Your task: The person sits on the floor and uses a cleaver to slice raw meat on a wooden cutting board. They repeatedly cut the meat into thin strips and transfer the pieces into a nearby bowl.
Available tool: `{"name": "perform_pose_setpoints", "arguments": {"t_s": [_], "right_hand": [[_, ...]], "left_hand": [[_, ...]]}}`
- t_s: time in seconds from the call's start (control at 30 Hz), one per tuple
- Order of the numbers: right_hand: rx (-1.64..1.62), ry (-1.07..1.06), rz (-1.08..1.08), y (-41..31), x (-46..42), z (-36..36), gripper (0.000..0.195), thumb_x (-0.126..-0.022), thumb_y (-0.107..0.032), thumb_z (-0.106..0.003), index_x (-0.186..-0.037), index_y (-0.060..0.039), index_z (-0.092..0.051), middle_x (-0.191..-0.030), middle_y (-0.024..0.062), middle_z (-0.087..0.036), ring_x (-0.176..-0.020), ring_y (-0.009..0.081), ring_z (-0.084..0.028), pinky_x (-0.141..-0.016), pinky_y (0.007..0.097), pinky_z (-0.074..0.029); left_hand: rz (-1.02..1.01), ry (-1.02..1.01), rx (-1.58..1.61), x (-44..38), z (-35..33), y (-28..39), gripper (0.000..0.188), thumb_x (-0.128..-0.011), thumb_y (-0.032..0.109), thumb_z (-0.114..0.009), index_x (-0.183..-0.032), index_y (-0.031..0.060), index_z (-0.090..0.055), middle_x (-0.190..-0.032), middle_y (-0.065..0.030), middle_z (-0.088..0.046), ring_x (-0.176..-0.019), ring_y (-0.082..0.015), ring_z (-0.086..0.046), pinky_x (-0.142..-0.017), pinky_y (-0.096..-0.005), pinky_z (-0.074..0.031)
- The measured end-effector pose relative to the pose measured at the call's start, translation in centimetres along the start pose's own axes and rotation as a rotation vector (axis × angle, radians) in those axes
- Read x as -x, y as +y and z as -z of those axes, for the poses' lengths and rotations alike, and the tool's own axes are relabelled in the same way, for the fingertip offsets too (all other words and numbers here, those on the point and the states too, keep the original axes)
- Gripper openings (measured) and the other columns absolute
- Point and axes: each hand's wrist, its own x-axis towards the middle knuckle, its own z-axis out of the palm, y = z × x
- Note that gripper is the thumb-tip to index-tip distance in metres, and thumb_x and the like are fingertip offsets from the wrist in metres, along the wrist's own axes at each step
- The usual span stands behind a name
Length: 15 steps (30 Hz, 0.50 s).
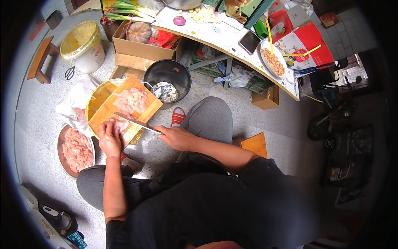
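Note:
A wooden cutting board (104,112) rests tilted across a yellow-rimmed tub (94,97). My left hand (109,141), fingers curled, holds a piece of raw pale pink meat (123,125) down on the board's near end. My right hand (175,137) grips the handle of a kitchen knife (134,120). Its blade lies across the board between that piece and a heap of cut meat (132,100) on the far half. To the left on the floor, a round metal basin (61,162) holds many pieces of similar meat (77,149). A white plastic bag (77,102) hangs beside the tub.
A black bin (185,74) with rubbish stands beyond the board. Behind it are a cardboard box (136,48) of vegetables and a table (192,34) bearing a phone (249,42) and a plate of peanuts (268,69). A white bucket (90,59), scissors (70,73) and a wooden stool (39,59) stand left.

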Motion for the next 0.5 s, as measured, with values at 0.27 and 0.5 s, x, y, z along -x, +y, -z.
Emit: {"name": "perform_pose_setpoints", "arguments": {"t_s": [0.27,0.5], "right_hand": [[-0.062,-0.017,0.114,-3.7,-5.1,-1.5,0.044,-0.098,-0.026,-0.049,-0.135,-0.0038,-0.044,-0.089,0.0276,-0.065,-0.084,0.0437,-0.064,-0.074,0.0487,-0.050],[0.011,-0.002,0.056,-3.0,-5.8,-2.6,0.042,-0.099,-0.028,-0.050,-0.134,-0.0066,-0.045,-0.088,0.0261,-0.066,-0.085,0.0422,-0.065,-0.075,0.0489,-0.050]], "left_hand": [[-0.050,0.015,-0.018,0.0,0.0,-0.8,0.025,-0.082,0.014,-0.069,-0.105,0.0063,-0.064,-0.109,-0.0124,-0.063,-0.100,-0.0346,-0.060,-0.084,-0.0414,-0.050],[-0.056,0.012,-0.013,0.1,-0.2,-1.6,0.024,-0.083,0.015,-0.068,-0.105,0.0057,-0.064,-0.109,-0.0127,-0.064,-0.099,-0.0346,-0.060,-0.084,-0.0416,-0.049]]}}
